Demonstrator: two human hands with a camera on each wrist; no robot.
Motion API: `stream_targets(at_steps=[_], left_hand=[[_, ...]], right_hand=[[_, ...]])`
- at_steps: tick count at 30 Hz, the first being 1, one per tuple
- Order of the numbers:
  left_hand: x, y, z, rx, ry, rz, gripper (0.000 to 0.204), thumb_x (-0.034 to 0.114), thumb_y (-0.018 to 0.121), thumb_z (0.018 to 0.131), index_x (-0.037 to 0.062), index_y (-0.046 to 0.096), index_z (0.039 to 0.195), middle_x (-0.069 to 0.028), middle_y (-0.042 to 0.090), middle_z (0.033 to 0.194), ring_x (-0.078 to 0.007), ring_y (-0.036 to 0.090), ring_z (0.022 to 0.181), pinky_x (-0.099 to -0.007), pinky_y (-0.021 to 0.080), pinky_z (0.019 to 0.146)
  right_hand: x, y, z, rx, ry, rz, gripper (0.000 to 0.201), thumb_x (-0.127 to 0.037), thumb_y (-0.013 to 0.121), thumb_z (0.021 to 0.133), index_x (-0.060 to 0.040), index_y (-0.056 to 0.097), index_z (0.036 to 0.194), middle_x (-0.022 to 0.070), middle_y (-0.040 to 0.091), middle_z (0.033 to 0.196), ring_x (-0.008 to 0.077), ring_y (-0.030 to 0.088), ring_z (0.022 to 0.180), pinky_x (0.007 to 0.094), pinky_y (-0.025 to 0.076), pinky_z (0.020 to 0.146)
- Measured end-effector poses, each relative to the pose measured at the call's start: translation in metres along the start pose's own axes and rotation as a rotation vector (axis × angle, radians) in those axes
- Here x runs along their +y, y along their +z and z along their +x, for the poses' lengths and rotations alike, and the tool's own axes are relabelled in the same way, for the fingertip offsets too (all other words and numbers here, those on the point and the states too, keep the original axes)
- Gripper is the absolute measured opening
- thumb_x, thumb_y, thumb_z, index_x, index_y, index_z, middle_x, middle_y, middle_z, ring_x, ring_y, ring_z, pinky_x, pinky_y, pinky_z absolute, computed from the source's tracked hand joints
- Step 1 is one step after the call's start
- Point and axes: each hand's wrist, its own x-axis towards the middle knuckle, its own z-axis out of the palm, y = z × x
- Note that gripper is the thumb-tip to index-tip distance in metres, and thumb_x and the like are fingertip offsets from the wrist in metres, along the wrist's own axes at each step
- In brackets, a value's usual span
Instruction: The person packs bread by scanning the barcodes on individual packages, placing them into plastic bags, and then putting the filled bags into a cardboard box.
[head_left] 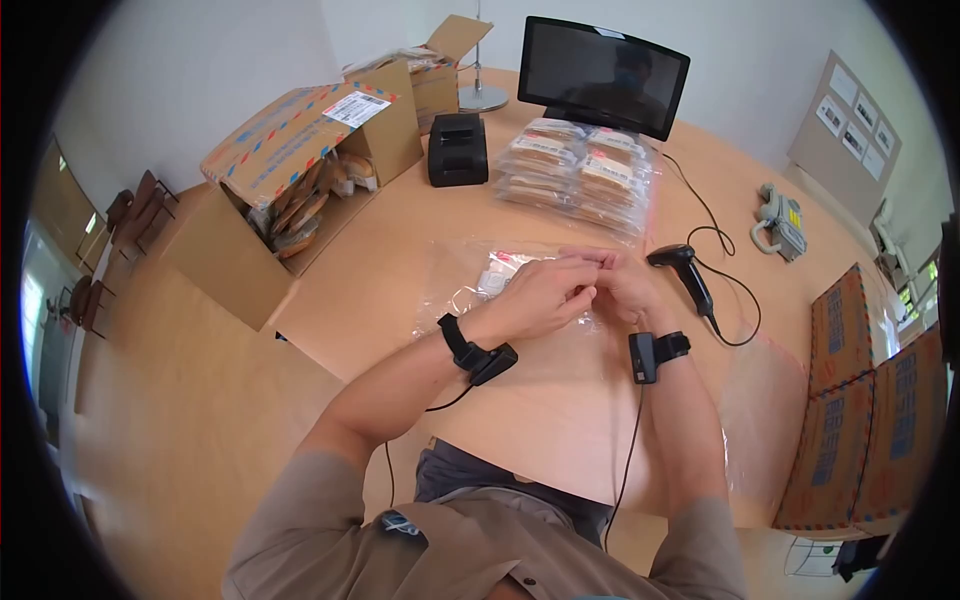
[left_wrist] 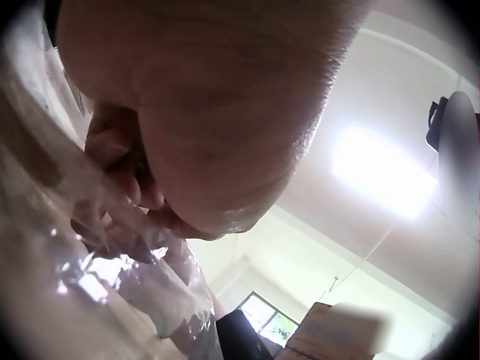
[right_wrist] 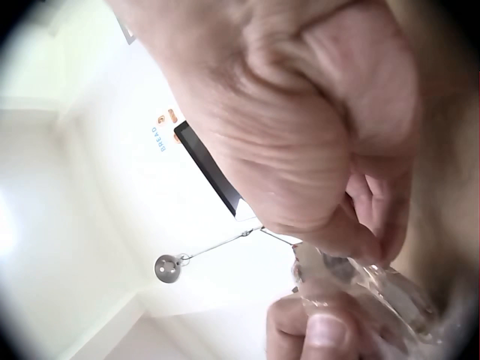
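A clear plastic bag [head_left: 462, 298] with a white-and-red label [head_left: 496, 272] lies on the table, partly covered by the hands. My left hand [head_left: 540, 298] reaches across it from the left, fingers curled at its edge. Beside it, fingertips meeting, my right hand [head_left: 630, 287] bends inward. In the right wrist view, the right hand [right_wrist: 300, 135] pinches the bag's crinkled film [right_wrist: 397, 296] between thumb and finger, and the left thumb [right_wrist: 326, 330] presses on the same film. Shiny film [left_wrist: 112, 277] also runs under the left hand [left_wrist: 210, 112] in the left wrist view.
Stacked clear packs with brown contents [head_left: 575, 170] stand before a monitor [head_left: 603, 75]. An open carton [head_left: 290, 140] holds similar packs at left, near a black printer [head_left: 458, 150]. A corded barcode scanner [head_left: 685, 280], a telephone [head_left: 780, 222] and stacked cartons [head_left: 860, 400] are at right.
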Motion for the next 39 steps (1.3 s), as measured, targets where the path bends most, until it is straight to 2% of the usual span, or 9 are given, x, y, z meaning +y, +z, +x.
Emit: stream_targets(at_steps=[3, 5, 11, 14, 21, 27, 30, 32, 39], left_hand=[[-0.007, -0.002, 0.000, 0.017, 0.041, -0.023, 0.013, 0.017, 0.067, 0.102, 0.0046, 0.070, 0.104, -0.0113, 0.067, 0.096, -0.0313, 0.066, 0.082, -0.0410, 0.053, 0.073], [-0.009, -0.003, -0.002, 0.005, -0.011, 0.032, 0.014, 0.018, 0.067, 0.102, 0.0048, 0.070, 0.103, -0.0119, 0.066, 0.095, -0.0326, 0.066, 0.081, -0.0415, 0.053, 0.074], [-0.011, -0.002, -0.001, 0.078, -0.010, 0.016, 0.016, 0.021, 0.067, 0.102, 0.0053, 0.071, 0.100, -0.0131, 0.061, 0.088, -0.0352, 0.064, 0.079, -0.0437, 0.052, 0.072], [-0.008, -0.003, -0.001, 0.059, 0.007, 0.043, 0.016, 0.020, 0.067, 0.102, 0.0050, 0.070, 0.098, -0.0135, 0.061, 0.087, -0.0357, 0.064, 0.078, -0.0445, 0.052, 0.071], [-0.009, -0.002, -0.001, 0.049, 0.026, 0.057, 0.019, 0.020, 0.068, 0.101, 0.0031, 0.066, 0.093, -0.0140, 0.060, 0.085, -0.0365, 0.065, 0.076, -0.0457, 0.051, 0.068], [-0.004, -0.003, 0.000, 0.060, 0.041, 0.055, 0.019, 0.020, 0.068, 0.101, 0.0029, 0.066, 0.092, -0.0139, 0.060, 0.085, -0.0364, 0.065, 0.076, -0.0456, 0.050, 0.068], [-0.001, -0.005, -0.001, 0.051, 0.039, 0.062, 0.018, 0.019, 0.068, 0.100, 0.0029, 0.066, 0.092, -0.0135, 0.060, 0.084, -0.0358, 0.065, 0.075, -0.0451, 0.050, 0.067], [-0.001, -0.004, -0.001, 0.054, 0.044, 0.053, 0.018, 0.019, 0.069, 0.099, 0.0029, 0.067, 0.091, -0.0132, 0.060, 0.083, -0.0356, 0.064, 0.075, -0.0450, 0.050, 0.067], [-0.008, -0.006, -0.001, 0.062, -0.012, 0.015, 0.018, 0.021, 0.071, 0.095, 0.0031, 0.067, 0.090, -0.0135, 0.062, 0.082, -0.0343, 0.063, 0.073, -0.0441, 0.050, 0.067]], right_hand=[[0.041, -0.009, 0.022, 0.069, -0.082, 0.096, 0.021, 0.006, 0.072, 0.095, 0.0062, 0.077, 0.116, 0.0114, 0.079, 0.101, 0.0189, 0.075, 0.081, 0.0303, 0.062, 0.073], [0.050, -0.007, 0.030, 0.360, -0.141, -0.431, 0.007, 0.007, 0.070, 0.094, 0.0066, 0.073, 0.101, 0.0115, 0.077, 0.097, 0.0201, 0.074, 0.073, 0.0303, 0.061, 0.065], [0.000, 0.033, -0.003, -0.047, 0.193, -0.309, 0.006, 0.001, 0.070, 0.097, -0.0019, 0.069, 0.102, 0.0074, 0.073, 0.093, 0.0190, 0.074, 0.072, 0.0323, 0.061, 0.058], [0.023, 0.021, 0.001, -0.106, 0.093, -0.307, 0.011, -0.010, 0.076, 0.095, -0.0053, 0.074, 0.104, 0.0061, 0.076, 0.091, 0.0192, 0.075, 0.073, 0.0310, 0.059, 0.059], [0.045, 0.011, 0.011, -0.094, 0.135, -0.273, 0.017, -0.010, 0.082, 0.089, -0.0090, 0.074, 0.104, 0.0032, 0.074, 0.092, 0.0171, 0.073, 0.075, 0.0305, 0.059, 0.061], [0.045, 0.016, 0.006, -0.183, 0.019, -0.351, 0.015, -0.010, 0.080, 0.088, -0.0091, 0.072, 0.100, 0.0024, 0.072, 0.090, 0.0158, 0.071, 0.075, 0.0304, 0.058, 0.061], [0.067, 0.015, 0.008, -0.038, -0.016, -0.280, 0.016, -0.012, 0.082, 0.087, -0.0092, 0.070, 0.097, 0.0017, 0.070, 0.086, 0.0148, 0.070, 0.074, 0.0303, 0.057, 0.061], [0.072, 0.013, 0.007, -0.058, -0.246, -0.425, 0.013, -0.004, 0.078, 0.090, -0.0087, 0.068, 0.097, 0.0004, 0.069, 0.087, 0.0106, 0.068, 0.076, 0.0300, 0.059, 0.061], [0.027, 0.026, 0.002, -0.103, 0.025, -0.387, 0.009, -0.002, 0.075, 0.093, -0.0059, 0.068, 0.091, 0.0028, 0.072, 0.082, 0.0128, 0.072, 0.078, 0.0302, 0.059, 0.064]])
